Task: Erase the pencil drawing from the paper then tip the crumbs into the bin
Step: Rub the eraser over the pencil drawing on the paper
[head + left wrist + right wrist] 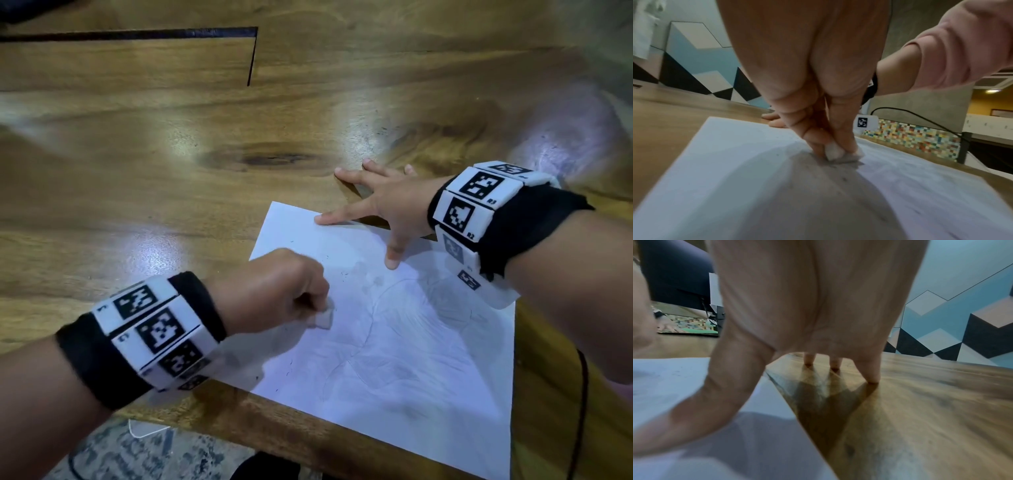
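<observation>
A white sheet of paper (394, 342) with a faint pencil drawing lies at the near edge of the wooden table (171, 192). My left hand (291, 301) pinches a small white eraser (323, 318) and presses it onto the sheet's left part; in the left wrist view the eraser (836, 153) sits between thumb and fingers on the paper (735, 162). My right hand (383, 205) lies spread flat, thumb and forefinger on the paper's far edge, the other fingers (871, 374) on bare wood. Small dark crumbs (291, 366) dot the sheet. No bin is in view.
A dark slot (253, 54) is cut into the tabletop at the back left. A black cable (582, 411) hangs past the table's near right edge. Patterned floor (137, 452) shows below the table edge. A geometric tiled wall (962, 329) stands behind the table.
</observation>
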Demonstrator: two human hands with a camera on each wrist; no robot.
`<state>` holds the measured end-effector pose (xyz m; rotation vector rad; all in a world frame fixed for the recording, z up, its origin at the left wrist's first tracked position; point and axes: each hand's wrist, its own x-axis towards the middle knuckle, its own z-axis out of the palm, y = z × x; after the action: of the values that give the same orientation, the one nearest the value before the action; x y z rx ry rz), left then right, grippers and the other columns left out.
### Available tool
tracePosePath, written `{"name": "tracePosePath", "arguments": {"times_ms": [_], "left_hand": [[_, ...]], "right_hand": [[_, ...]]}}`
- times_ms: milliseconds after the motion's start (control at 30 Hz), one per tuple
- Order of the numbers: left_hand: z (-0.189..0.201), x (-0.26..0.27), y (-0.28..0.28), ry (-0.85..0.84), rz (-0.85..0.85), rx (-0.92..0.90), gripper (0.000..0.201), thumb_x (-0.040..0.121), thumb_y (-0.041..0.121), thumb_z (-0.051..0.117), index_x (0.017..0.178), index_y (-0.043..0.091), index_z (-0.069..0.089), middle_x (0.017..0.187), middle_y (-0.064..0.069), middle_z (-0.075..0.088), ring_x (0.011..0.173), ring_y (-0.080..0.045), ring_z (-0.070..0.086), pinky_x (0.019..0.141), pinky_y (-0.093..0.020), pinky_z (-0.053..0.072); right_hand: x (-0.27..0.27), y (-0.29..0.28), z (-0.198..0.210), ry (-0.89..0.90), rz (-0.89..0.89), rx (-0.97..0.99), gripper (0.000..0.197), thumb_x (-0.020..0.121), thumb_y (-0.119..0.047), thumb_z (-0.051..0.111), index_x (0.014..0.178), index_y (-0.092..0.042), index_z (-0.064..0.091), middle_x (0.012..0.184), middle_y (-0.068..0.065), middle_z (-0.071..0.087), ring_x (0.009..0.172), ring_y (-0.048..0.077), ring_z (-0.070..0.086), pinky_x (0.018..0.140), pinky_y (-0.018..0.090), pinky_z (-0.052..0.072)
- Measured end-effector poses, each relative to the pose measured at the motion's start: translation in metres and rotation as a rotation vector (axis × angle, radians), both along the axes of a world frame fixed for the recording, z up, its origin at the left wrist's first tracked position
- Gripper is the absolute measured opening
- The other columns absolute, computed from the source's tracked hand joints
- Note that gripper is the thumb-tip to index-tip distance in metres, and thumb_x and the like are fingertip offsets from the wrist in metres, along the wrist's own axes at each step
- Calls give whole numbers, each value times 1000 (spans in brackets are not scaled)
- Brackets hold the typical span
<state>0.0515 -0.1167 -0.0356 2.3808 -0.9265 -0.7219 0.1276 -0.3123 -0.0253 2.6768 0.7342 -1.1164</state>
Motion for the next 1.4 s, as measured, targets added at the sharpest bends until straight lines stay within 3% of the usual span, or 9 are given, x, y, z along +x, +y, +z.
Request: {"name": "tracePosePath", "arguments": {"times_ms": [167,367,567,833,933,1033,1200,1300,1400], "left_hand": [[-3,29,-15,-283,256,48,7,75,8,67,77,5,61,79,-10,61,71,-20,49,68,-34,41],[-6,-25,11,-65,27,17,15,80,18,60,66,15,53,71,2,52,63,-12,45,57,-24,33],[-5,19,-8,-244,275,11,9,75,17,68,76,9,64,74,-3,57,67,-17,46,58,-25,28],[-1,-16,11,-16,110,49,15,72,18,72,63,14,60,60,12,49,56,1,45,55,-10,34],[4,11,-7,-144,258,-11,5,73,14,70,73,11,67,70,-1,66,66,-13,56,58,-21,37],[4,24,-29,-156,325,-19,5,75,11,68,80,8,67,78,-8,68,72,-22,58,58,-20,37],[-2,-19,-6,-67,128,-26,16,74,15,66,60,14,58,62,4,49,58,-11,42,54,-10,31],[0,-27,4,9,72,48,9,73,12,68,66,15,63,67,9,51,63,-6,46,57,-6,33],[7,0,-14,-102,165,31,3,73,11,68,74,13,67,68,5,58,65,-9,46,56,-12,33]], "right_hand": [[-1,1,1,2,-7,-7,111,60,-34,84,126,-74,4,149,-18,-33,140,20,-27,110,66,4],[-2,0,1,-2,-16,0,112,61,-32,85,124,-76,3,149,-18,-33,140,20,-28,110,65,3],[-2,0,-2,-3,-18,25,113,59,-32,86,116,-80,1,148,-20,-32,140,19,-28,109,65,2],[-1,0,0,5,-13,11,111,60,-32,85,123,-77,5,149,-18,-33,140,21,-28,109,68,5],[-1,0,0,6,-24,20,111,59,-31,86,120,-78,6,148,-19,-33,140,20,-28,110,66,3],[-1,0,1,2,-27,1,108,59,-33,85,127,-71,10,148,-19,-34,140,18,-28,110,65,4],[-1,0,1,9,-11,11,110,61,-32,85,122,-77,5,148,-19,-34,140,20,-28,110,66,4],[-1,0,2,12,-6,1,111,61,-32,84,122,-77,4,148,-19,-35,140,20,-28,110,66,4],[-1,0,2,14,-8,8,109,60,-32,85,121,-77,6,148,-19,-34,140,20,-28,109,67,4]]}}
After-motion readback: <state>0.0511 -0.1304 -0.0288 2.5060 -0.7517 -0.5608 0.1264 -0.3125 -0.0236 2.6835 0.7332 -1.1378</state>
